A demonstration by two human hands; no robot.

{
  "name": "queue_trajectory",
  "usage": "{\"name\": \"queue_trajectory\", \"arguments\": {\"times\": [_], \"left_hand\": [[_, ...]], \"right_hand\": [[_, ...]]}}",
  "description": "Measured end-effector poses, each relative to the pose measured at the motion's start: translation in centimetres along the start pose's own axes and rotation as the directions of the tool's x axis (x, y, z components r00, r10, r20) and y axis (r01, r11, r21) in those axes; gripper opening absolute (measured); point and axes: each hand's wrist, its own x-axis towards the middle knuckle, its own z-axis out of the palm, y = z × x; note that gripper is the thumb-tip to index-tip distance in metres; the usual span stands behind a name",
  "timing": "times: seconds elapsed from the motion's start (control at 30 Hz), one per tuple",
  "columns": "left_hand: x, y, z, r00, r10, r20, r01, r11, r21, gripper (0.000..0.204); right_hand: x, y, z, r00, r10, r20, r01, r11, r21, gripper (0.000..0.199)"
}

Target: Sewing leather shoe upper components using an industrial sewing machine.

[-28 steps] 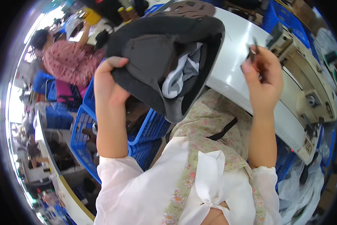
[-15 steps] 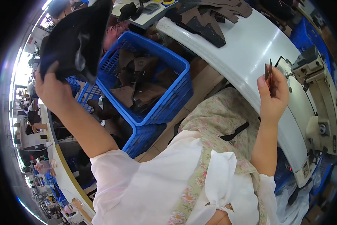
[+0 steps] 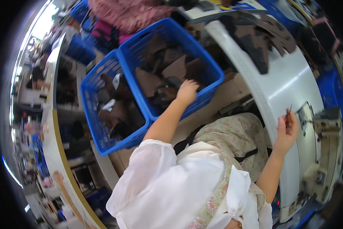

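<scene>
My left hand (image 3: 188, 92) reaches over the right-hand blue basket (image 3: 217, 78), near its front side. Its fingers are loosely bent and somewhat blurred, with nothing visible in them. Under and beyond it lie brown and dark cut pieces (image 3: 175, 68), heaped in the basket. Above the white table edge, my right hand (image 3: 287, 129) is closed around small thread snips (image 3: 288, 111). Their thin dark blades poke up past the fingers, and the handles are mostly hidden in the hand.
A second blue basket (image 3: 91, 114) with brown pieces adjoins on the left. Flat brown pieces (image 3: 268, 36) lie on the white sewing table (image 3: 286, 80). A sewing machine (image 3: 328, 149) stands at the right. Pink fabric (image 3: 131, 13) is heaped beyond the baskets; a long bench (image 3: 58, 152) runs along the left.
My left hand has moved from the upper left to the right-hand basket, and the black piece has left it. My view has turned leftward. The right hand still keeps the snips.
</scene>
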Motion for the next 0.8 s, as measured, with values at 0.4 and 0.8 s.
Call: {"name": "queue_trajectory", "arguments": {"times": [0.4, 0.8], "left_hand": [[-18.8, -15.3, -10.1, 0.138, -0.894, -0.426, 0.99, 0.117, 0.074, 0.051], [-25.9, -20.9, -4.1, -0.344, -0.932, -0.112, 0.86, -0.265, -0.437, 0.049]], "right_hand": [[-0.3, 0.9, 2.5, 0.981, 0.118, 0.154, -0.105, 0.99, -0.09, 0.031], [-1.0, 1.2, 1.3, 0.985, 0.117, 0.124, -0.104, 0.989, -0.102, 0.033]]}}
